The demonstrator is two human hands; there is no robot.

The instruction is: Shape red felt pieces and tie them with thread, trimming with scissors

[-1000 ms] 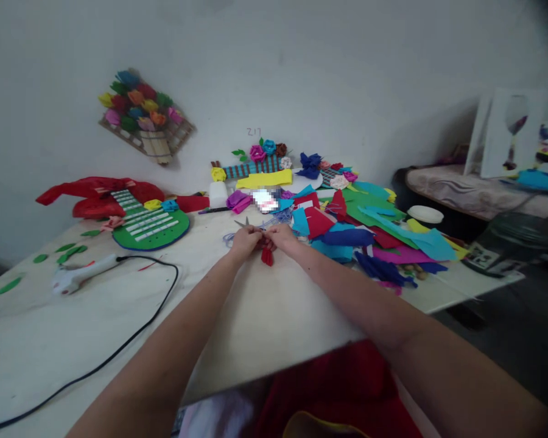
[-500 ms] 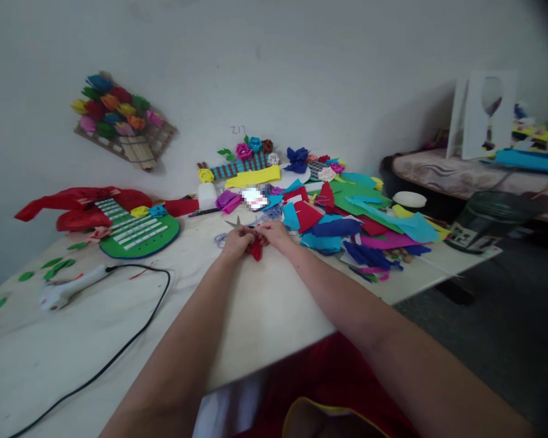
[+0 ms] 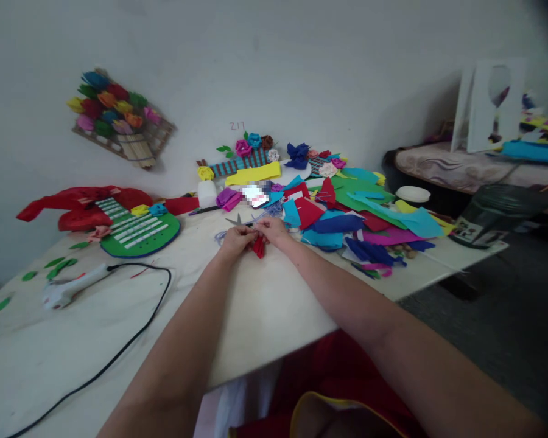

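At the middle of the table, my left hand and my right hand meet with their fingertips pinched together. Between them is a small gathered piece of red crepe paper, its loose end hanging below the fingers. Both hands appear closed on its upper part, which the fingers hide. Just behind the hands lie scissors with the blades spread; their handles are mostly covered. Thin purplish string lies beside my left hand, and more string is tangled behind my right hand.
Coloured paper scraps are heaped to the right, near a dark glass jar. On the left are a green guitar-shaped craft, a glue gun with a black cord, and green paper leaves.
The red paper's hanging end has shifted slightly to the right and shows a little more folded. Both hands keep their pinch in nearly the same place. The head view has moved slightly.
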